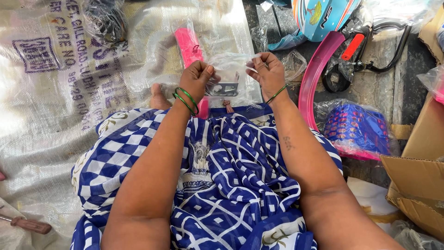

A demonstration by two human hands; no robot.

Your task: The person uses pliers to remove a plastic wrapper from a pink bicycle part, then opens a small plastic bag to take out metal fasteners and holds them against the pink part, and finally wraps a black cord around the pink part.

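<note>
Head view, looking down on a seated person's lap and forearms. Left hand (196,76) is closed in a fist, pinching the left edge of a clear plastic bag (230,65); right hand (267,71) has its fingertips pinched on the bag's right edge. Both hands are held apart, with the bag stretched between them just above the lap. Inside the bag sits a small grey metal bracket (225,88), low and toward the left hand. Green bangles (187,100) circle the left wrist; a thinner one circles the right.

Behind the left hand lies a pink strip (188,46) in clear wrapping, upright in the frame. Below the arms spreads a blue and white patterned cloth (231,185) over the lap.

Left of the person, a white woven sack (60,92) covers the floor, flat, with a purple rectangular stamp and purple lettering near its upper part. A wooden-handled tool (30,225) rests at the lower left edge.

Right of the right hand, a curved pink mudguard (314,69) arcs along the floor. Beside it sits a blue and pink basket (356,129) wrapped in clear plastic. Brown cardboard boxes (416,180) stand at the right edge, flaps open. At the top, a light blue moulded part (319,16) lies partly in wrapping.
</note>
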